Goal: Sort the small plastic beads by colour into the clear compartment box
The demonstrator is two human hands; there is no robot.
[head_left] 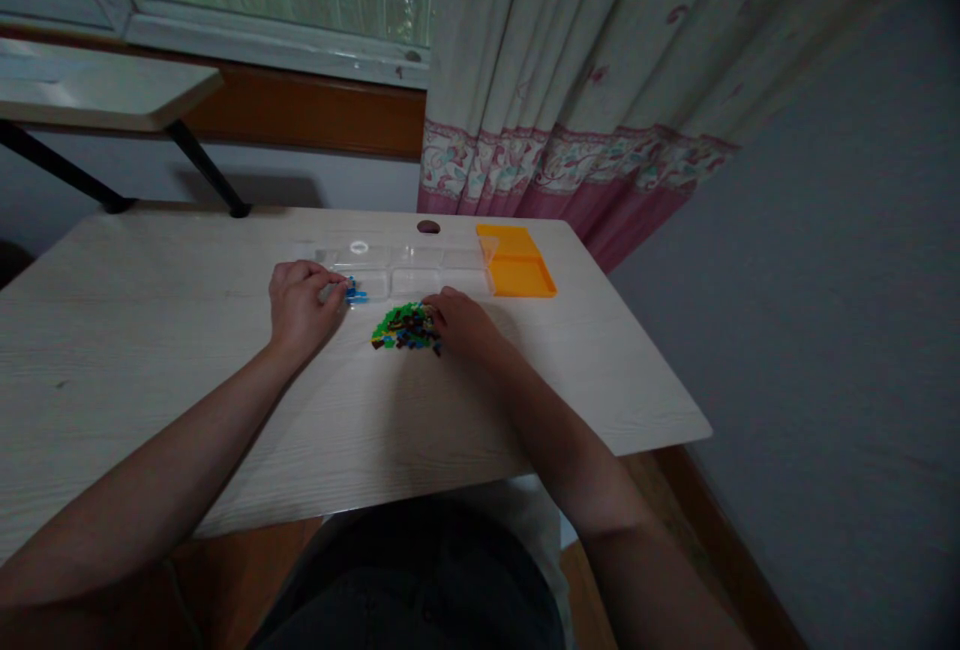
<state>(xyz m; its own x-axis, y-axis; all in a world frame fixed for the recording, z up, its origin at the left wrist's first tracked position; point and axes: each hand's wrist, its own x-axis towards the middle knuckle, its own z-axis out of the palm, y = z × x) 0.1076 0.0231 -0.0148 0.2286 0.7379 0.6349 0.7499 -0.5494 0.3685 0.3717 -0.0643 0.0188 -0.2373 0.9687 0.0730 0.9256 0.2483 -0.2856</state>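
A clear plastic compartment box (439, 281) lies on the table, with small blue pieces (357, 297) in its front left compartment. My left hand (304, 305) is at that compartment, thumb and fingers pinched together at a blue piece. In front of the box is a loose pile of small plastic pieces (407, 326) in green, black, blue and yellow. My right hand (465, 322) reaches into the right side of this pile with curled fingers. Whatever its fingertips grip is hidden.
An orange tray-like lid (523, 276) lies at the right end of the box. Behind the box is a dark oval spot (428, 227) on the table (300, 450). A raised shelf (105, 95) on black legs stands back left. A curtain (517, 60) hangs behind the table.
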